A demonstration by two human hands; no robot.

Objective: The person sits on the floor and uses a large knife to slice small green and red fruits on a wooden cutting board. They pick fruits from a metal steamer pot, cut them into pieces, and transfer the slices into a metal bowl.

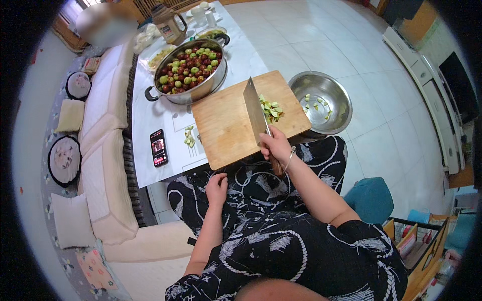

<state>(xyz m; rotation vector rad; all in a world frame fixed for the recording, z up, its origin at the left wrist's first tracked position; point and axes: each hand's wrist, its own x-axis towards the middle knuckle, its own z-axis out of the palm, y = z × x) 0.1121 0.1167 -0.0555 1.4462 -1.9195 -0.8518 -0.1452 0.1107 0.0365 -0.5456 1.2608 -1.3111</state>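
Note:
My right hand point(276, 143) grips a cleaver point(255, 111) by its wooden handle, blade upright over the wooden cutting board point(226, 124). Just right of the blade lies a pile of chopped pale-green fruit pieces point(274, 111) with some darker skin showing. My left hand point(217, 189) rests on my lap below the board's near edge, fingers loosely curled, nothing visible in it. Behind the board stands a two-handled steel pot point(205, 83) full of small round green and dark-red fruits point(190, 70). A steel bowl point(340, 113), right of the board, holds a few cut pieces point(316, 106).
On the marble-patterned table point(147, 118) lie a lit smartphone point(158, 148) and some fruit scraps point(189, 137). A jug point(168, 26) and covered dishes point(160, 56) stand farther back. A sofa point(105, 158) runs along the left; a teal stool point(371, 199) is at right.

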